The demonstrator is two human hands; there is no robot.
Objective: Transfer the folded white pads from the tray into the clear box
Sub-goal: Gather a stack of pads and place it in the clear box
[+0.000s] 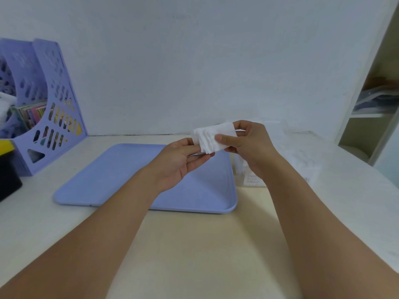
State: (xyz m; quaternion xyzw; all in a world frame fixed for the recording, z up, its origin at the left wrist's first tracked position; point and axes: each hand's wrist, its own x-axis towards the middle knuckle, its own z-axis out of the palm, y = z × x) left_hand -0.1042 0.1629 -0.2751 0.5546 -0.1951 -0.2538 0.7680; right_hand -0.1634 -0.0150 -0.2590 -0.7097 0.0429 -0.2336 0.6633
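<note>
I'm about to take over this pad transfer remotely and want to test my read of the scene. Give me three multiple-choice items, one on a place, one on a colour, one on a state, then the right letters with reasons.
1. Where is the stack of white pads?
A. lying flat on the tray
B. held up in the hands above the tray's far right part
C. inside the file rack

2. What colour is the tray?
A. pale blue-purple
B. green
C. red

3. How does the right hand stand?
A. flat on the desk
B. hanging idle with nothing in it
C. pinching the pads between thumb and fingers

Answers:
1 B, the stack sits between both hands, clear of the tray.
2 A, its bare surface shows that colour, much like the file rack.
3 C, the thumb lies across the stack's front; the left hand supports its other end with straight fingers.
</note>
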